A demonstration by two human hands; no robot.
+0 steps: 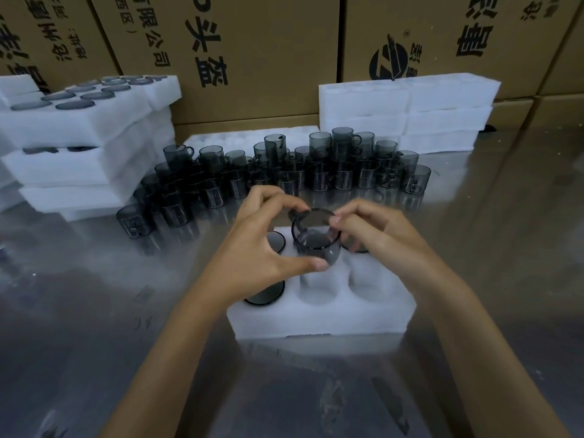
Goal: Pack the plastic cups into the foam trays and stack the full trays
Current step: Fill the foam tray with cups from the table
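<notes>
Smoky grey plastic, the cup (317,237) sits upright between your hands above the tray (319,317), over its middle far pocket. Your left hand (265,245) pinches it, thumb low on the wall, fingers at the rim; your right hand (373,230) pinches the right rim. You're mid-packing: lower it straight into that pocket. Three pockets look filled; two near ones gape.

Printed cardboard boxes (259,58) behind shiny steel table (94,311)
</notes>
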